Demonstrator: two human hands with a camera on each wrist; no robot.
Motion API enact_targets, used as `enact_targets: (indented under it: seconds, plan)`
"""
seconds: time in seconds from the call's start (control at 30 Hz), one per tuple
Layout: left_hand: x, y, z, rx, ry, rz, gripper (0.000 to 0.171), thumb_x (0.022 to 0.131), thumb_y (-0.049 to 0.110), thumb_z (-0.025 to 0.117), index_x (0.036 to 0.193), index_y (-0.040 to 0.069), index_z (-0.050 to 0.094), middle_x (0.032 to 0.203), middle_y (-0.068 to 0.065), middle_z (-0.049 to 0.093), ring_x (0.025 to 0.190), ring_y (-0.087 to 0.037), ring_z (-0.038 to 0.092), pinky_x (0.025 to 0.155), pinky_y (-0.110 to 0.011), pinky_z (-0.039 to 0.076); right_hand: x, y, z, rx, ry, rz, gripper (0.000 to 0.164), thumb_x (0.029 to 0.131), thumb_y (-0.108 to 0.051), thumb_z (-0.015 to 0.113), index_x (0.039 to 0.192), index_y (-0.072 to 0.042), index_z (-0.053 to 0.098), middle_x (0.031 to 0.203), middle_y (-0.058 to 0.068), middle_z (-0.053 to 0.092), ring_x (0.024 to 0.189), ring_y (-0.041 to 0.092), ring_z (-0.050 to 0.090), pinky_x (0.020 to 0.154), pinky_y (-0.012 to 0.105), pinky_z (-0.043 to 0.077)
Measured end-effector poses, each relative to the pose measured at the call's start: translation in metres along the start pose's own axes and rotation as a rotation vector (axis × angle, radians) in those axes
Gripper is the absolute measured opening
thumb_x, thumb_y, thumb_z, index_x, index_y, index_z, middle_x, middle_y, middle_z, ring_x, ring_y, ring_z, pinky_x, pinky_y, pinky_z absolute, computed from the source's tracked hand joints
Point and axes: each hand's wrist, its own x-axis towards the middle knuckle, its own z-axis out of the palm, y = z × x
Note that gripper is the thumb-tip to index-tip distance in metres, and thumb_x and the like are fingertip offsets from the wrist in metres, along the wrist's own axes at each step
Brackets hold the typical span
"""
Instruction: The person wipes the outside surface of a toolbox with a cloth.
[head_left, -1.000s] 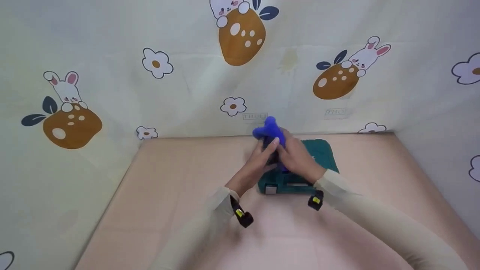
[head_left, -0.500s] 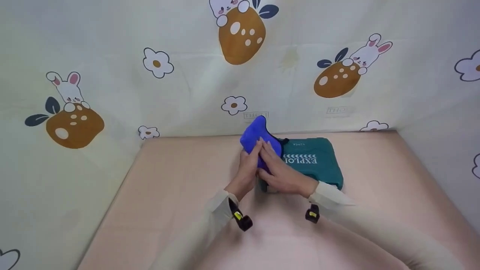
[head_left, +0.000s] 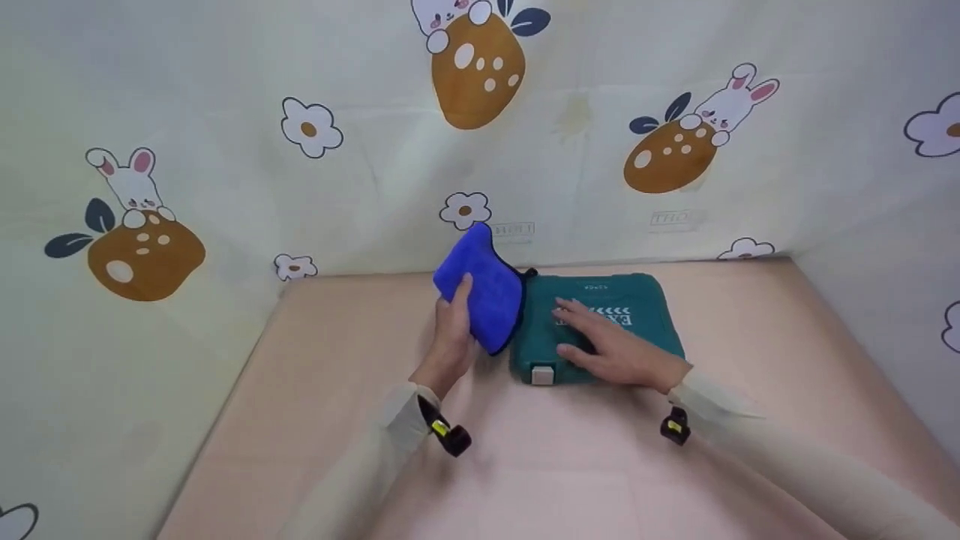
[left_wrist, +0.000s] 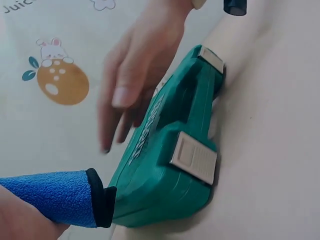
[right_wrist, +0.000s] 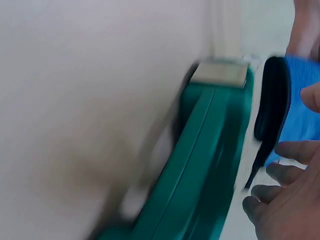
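My left hand (head_left: 450,334) grips a folded blue cloth (head_left: 486,289) with black edging, its thumb laid across the near face. The cloth is held up at the left side of a green plastic carrying case (head_left: 649,300) with white lettering. Over the case's lid hovers my right hand (head_left: 622,352), fingers spread and nothing in them. The left wrist view has the cloth (left_wrist: 55,195) at lower left, its black trim overlapping the case's corner. In the right wrist view the right fingers (right_wrist: 287,174) are apart from the cloth (right_wrist: 300,120).
The case lies on a pale pink tabletop (head_left: 360,420), near the back edge. A light latch (head_left: 542,375) sits on its front side, left of the handle. Behind the table hangs a curtain (head_left: 375,180) printed with rabbits and flowers.
Both hands were together around the bunched cloth. They have parted: the left has carried the cloth leftward, now flatter, while the right has let go and moved right over the case.
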Motion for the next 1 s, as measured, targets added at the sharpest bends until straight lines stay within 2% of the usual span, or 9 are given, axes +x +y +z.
enact_targets:
  seconds: [0.17,0.3,0.4,0.6,0.73,0.9,1.0]
  plan:
    - [0.005,0.002,-0.017,0.016,0.048,0.014,0.076,0.094,0.05,0.047,0.148,0.012,0.009,0.144,-0.008,0.031,0.129,-0.023,0.033,0.105,-0.04,0.025,-0.017,0.028,-0.015,-0.086,0.017,0.038,0.071,0.089,-0.047,0.058,0.146,-0.012,0.033,0.153,0.007,0.016,0.138,0.032,0.011,0.101,0.061,0.018]
    - [0.008,-0.001,-0.026,0.117,0.112,0.024,0.08,0.093,0.052,0.047,0.148,0.008,0.009,0.146,-0.01,0.027,0.131,-0.023,0.029,0.106,-0.038,0.023,-0.033,0.049,-0.024,-0.19,0.029,0.067,0.085,0.081,-0.059,0.061,0.146,-0.012,0.033,0.153,0.01,0.015,0.137,0.038,0.009,0.1,0.063,0.019]
    - [0.01,-0.004,-0.029,0.182,0.136,0.059,0.079,0.093,0.052,0.046,0.148,0.006,0.013,0.146,-0.011,0.028,0.132,-0.024,0.028,0.106,-0.039,0.022,-0.044,0.061,-0.028,-0.207,0.039,0.098,0.09,0.077,-0.06,0.065,0.146,-0.013,0.032,0.153,0.01,0.014,0.137,0.039,0.009,0.099,0.063,0.018]
    - [0.015,-0.01,-0.028,0.252,0.121,0.133,0.072,0.095,0.05,0.045,0.149,0.01,0.017,0.147,-0.01,0.029,0.133,-0.025,0.026,0.107,-0.043,0.02,-0.065,0.07,-0.03,-0.187,0.079,0.158,0.099,0.072,-0.056,0.073,0.149,-0.014,0.026,0.154,0.009,0.01,0.137,0.037,0.008,0.098,0.063,0.021]
    - [0.018,-0.015,-0.025,0.276,0.113,0.126,0.073,0.095,0.051,0.043,0.15,0.014,0.014,0.148,-0.009,0.028,0.134,-0.026,0.025,0.106,-0.046,0.019,-0.076,0.071,-0.025,-0.148,0.082,0.206,0.108,0.07,-0.056,0.075,0.151,-0.014,0.017,0.155,0.009,0.003,0.137,0.037,0.005,0.097,0.064,0.023]
    - [0.021,-0.02,-0.019,0.293,0.109,0.097,0.075,0.094,0.053,0.043,0.151,0.016,0.012,0.149,-0.009,0.026,0.135,-0.027,0.024,0.106,-0.049,0.018,-0.083,0.072,-0.016,-0.066,0.089,0.3,0.117,0.07,-0.057,0.074,0.151,-0.014,0.002,0.155,0.005,-0.008,0.138,0.032,0.007,0.101,0.057,0.023]
    - [0.024,-0.023,-0.015,0.291,0.104,0.1,0.074,0.095,0.052,0.043,0.151,0.015,0.012,0.149,-0.009,0.026,0.135,-0.027,0.024,0.106,-0.048,0.018,-0.084,0.073,-0.014,-0.035,0.113,0.317,0.12,0.07,-0.057,0.074,0.151,-0.014,-0.003,0.155,0.004,-0.01,0.138,0.031,0.008,0.101,0.056,0.023]
